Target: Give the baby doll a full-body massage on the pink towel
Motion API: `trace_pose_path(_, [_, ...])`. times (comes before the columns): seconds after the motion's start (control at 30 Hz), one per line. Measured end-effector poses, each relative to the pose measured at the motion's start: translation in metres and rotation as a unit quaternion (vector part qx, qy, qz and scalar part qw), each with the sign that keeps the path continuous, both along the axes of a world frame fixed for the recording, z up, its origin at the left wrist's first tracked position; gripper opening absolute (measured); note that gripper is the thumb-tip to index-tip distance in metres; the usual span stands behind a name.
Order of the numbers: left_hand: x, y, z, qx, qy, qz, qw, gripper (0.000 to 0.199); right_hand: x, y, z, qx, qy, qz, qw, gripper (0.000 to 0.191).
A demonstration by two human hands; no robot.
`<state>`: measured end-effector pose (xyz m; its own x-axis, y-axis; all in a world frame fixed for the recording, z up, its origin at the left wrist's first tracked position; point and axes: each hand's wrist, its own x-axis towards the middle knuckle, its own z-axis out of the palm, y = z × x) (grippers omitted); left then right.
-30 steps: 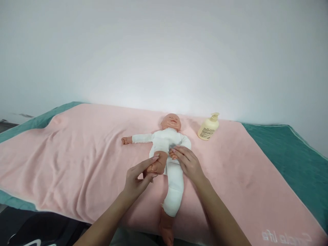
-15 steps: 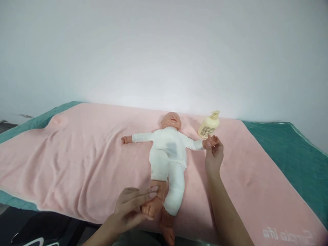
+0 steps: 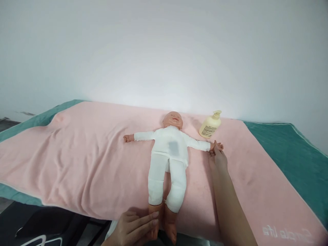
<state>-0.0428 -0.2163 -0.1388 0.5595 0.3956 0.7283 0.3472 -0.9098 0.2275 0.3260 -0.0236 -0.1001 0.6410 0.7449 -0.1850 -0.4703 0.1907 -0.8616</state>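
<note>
A baby doll with a white cloth body lies on its back on a pink blanket, head toward the wall. My left hand is closed around the doll's foot on the left side of the view, fingers across the ankle. With my right hand I grip the doll's hand on the right side, its arm stretched outward. Just beyond that hand stands a pale yellow pump bottle, upright with dark print on its side. The doll's other arm rests spread on the blanket.
Under the pink blanket lies a green cover, showing at the right and left edges. A white wall rises behind. At the lower left is a black item with white lines, below the blanket's edge.
My left hand has drawn the doll's foot down toward me, so that bent leg is now straight. My right hand has shifted slightly right and down with the doll's hand.
</note>
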Motion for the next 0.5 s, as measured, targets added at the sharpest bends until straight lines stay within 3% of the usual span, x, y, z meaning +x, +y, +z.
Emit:
trace_pose_path(0.2, [-0.001,-0.002,-0.012,-0.012,-0.015,-0.005,1.000,0.042,0.000,0.001,-0.002,0.004,-0.034,0.002,0.999,0.044])
trace_pose_path(0.37, [0.000,0.006,0.003,-0.013,-0.038,0.008,0.999,0.042,-0.014,-0.001,0.003,0.044,-0.163,-0.049,0.984,0.050])
trace_pose_path(0.5, [-0.003,0.021,0.020,0.005,-0.053,0.030,0.998,0.038,-0.045,-0.015,0.019,0.126,-0.323,-0.069,0.936,0.051])
